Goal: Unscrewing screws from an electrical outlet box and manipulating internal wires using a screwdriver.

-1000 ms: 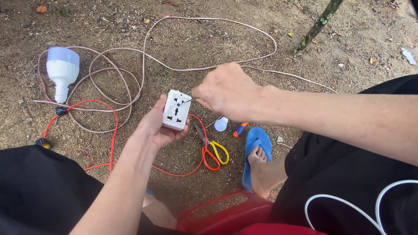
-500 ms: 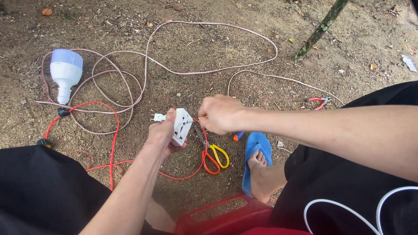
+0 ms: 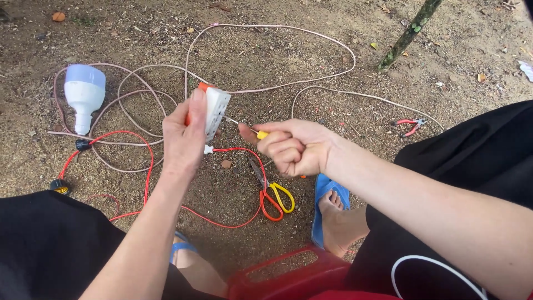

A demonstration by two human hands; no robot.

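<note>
My left hand (image 3: 183, 139) holds a white socket block (image 3: 215, 111) with an orange back, turned on its side above the sandy ground. My right hand (image 3: 291, 145) is closed around a small screwdriver (image 3: 252, 131) with a yellow handle; its metal tip points left and touches the side of the socket block. A red cable (image 3: 145, 166) runs from under the block across the ground.
On the ground lie a white bulb (image 3: 83, 97), loops of pinkish cable (image 3: 266, 28), scissors with orange and yellow handles (image 3: 272, 194) and red-handled pliers (image 3: 410, 125). A thin green trunk (image 3: 408, 33) stands at upper right. A blue sandal (image 3: 327, 205) and a red stool (image 3: 288, 275) are below.
My left hand lifted the socket block and turned it on edge. My right hand took up the yellow-handled screwdriver and brought its tip to the block.
</note>
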